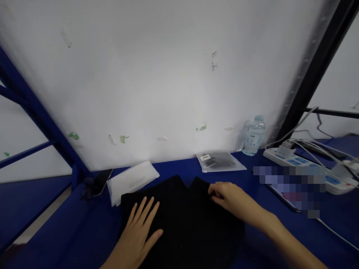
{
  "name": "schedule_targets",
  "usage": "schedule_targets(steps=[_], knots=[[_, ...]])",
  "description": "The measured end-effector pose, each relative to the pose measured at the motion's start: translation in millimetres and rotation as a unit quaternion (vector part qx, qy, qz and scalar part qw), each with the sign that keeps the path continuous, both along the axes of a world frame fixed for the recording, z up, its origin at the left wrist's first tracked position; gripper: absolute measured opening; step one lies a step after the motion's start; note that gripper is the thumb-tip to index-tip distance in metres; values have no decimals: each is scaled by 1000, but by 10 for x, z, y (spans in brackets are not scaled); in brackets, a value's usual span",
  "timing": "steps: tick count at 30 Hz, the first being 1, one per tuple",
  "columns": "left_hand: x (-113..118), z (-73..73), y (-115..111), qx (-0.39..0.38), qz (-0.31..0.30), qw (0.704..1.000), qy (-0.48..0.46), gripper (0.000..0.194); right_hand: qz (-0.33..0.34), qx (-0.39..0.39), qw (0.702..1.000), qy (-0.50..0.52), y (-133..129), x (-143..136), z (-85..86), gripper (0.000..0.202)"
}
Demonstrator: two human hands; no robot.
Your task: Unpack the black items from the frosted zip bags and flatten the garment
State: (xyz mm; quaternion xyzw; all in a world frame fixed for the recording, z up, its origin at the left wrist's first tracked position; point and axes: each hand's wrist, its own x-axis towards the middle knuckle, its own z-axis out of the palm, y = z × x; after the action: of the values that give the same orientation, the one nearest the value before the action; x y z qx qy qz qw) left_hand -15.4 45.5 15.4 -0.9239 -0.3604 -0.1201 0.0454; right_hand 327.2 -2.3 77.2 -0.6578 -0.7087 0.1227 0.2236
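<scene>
A black cloth garment lies spread on the blue table, with a V-shaped notch in its far edge; its exact kind is hard to make out. My left hand rests flat on its left part, fingers spread. At the upper right corner, my right hand has its fingers curled and pinched on the cloth's edge. The near end of the garment runs out of the bottom of the view.
Behind the garment lie a white packet and a clear zip bag with something dark inside. A phone is at left. On the right stand a water bottle, a power strip with cables, and a lit, blurred-out device.
</scene>
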Motion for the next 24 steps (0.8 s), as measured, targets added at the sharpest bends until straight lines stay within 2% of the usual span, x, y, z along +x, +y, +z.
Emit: schedule_targets(steps=[4, 6, 9, 13, 20, 24], knots=[[-74, -115, 29, -1, 2, 1000, 21, 65, -52, 21, 998, 18, 333, 3, 83, 20], [-100, -120, 41, 0, 9, 1000, 25, 65, -67, 8, 998, 20, 495, -15, 25, 17], [-124, -126, 62, 7, 15, 1000, 25, 65, -102, -14, 995, 6, 646, -68, -163, 13], [-139, -161, 87, 15, 11, 1000, 23, 66, -146, -17, 989, -14, 690, -19, -348, 19], [-157, -204, 101, 18, 10, 999, 31, 68, -233, 47, 967, -94, 642, 475, -319, 25], [-163, -199, 104, 16, 7, 999, 39, 67, -249, 81, 955, -139, 628, 636, -382, 26]])
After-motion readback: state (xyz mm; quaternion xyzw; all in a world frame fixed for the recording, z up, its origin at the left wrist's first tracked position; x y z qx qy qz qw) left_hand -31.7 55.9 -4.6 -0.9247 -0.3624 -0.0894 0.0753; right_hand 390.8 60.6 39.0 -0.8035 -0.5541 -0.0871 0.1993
